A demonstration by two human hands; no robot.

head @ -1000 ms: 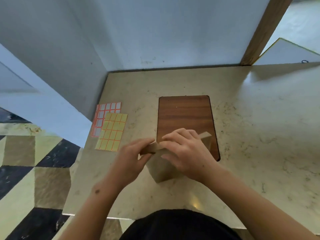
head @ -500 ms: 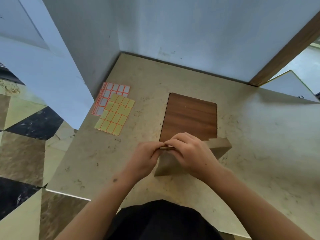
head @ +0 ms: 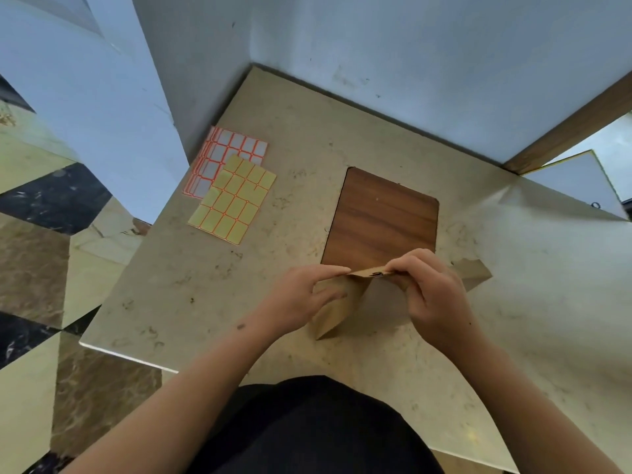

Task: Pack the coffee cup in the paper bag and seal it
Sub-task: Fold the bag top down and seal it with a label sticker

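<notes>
I work at a packing corner indoors, likely a home or small shop; which one I cannot tell. Evidence: a marble-pattern table (head: 513, 302) set against plain pale walls (head: 410, 63), two label sticker sheets (head: 232, 196), a wooden board (head: 379, 220), and a polished geometric stone floor (head: 34, 268)

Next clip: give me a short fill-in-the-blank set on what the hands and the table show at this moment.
1. Both hands, left hand and right hand, pinch the folded top of the ____ bag.
2. The yellow label sheet partly overlaps the sheet with ____ borders.
3. Beyond the bag lies a dark ____ board.
4. The coffee cup is ____ in this view.

Missing words: paper; orange; wooden; not visible
</notes>
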